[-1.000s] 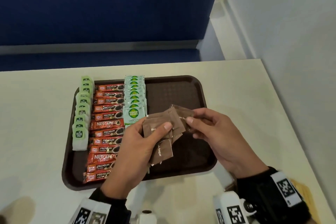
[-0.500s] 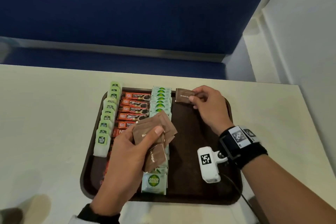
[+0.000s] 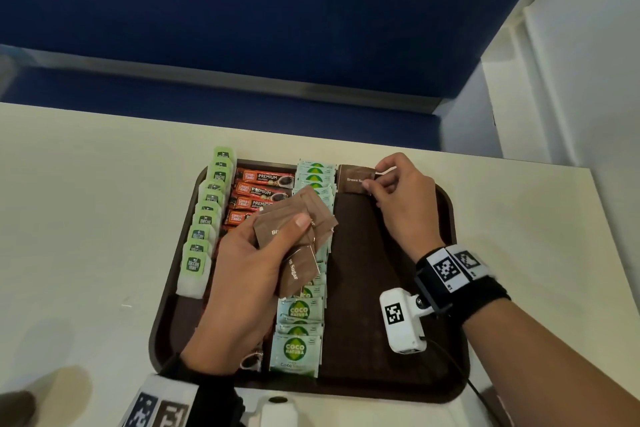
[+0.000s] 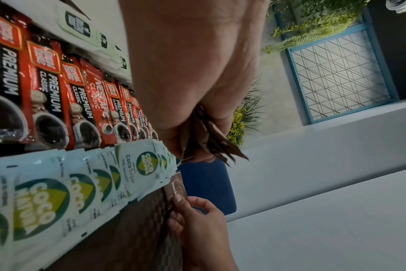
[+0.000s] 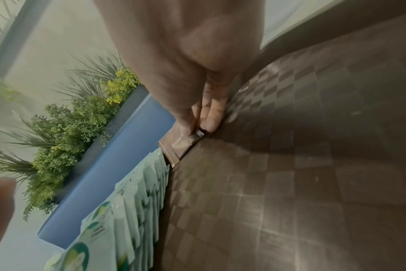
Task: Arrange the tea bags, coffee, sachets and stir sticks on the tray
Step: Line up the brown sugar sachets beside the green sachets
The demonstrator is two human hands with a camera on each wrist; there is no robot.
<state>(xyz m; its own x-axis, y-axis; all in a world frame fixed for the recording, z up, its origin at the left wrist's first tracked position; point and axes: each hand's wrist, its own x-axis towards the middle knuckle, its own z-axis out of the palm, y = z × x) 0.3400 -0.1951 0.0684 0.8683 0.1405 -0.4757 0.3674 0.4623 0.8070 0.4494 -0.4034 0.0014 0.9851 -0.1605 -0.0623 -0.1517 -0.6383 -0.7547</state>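
Note:
A dark brown tray [image 3: 446, 218] lies on the cream table. On it run three columns: green tea bags [image 3: 204, 218], red coffee sticks [image 3: 263, 180] and pale green coco sugar sachets [image 3: 298, 350]. My left hand [image 3: 249, 284] hovers over the tray's middle and grips a fan of several brown sugar sachets [image 3: 294, 229], also visible as dark edges [image 4: 211, 135] under the palm. My right hand [image 3: 398, 198] pinches one brown sugar sachet [image 3: 353, 178] at the tray's far edge, right of the coco sugar column; thumb and fingertips [image 5: 209, 117] clamp its corner [image 5: 179, 144].
The tray's right half [image 3: 367, 288] is bare textured plastic. A blue bench seat [image 3: 242, 28] stands beyond the table's far edge, and a white wall [image 3: 588, 80] rises on the right. Cream table surface [image 3: 86, 218] flanks the tray on both sides.
My right hand pulled one brown sachet from the fan and carried it to the tray's far edge, where it now touches down. My left hand kept its fan of sachets.

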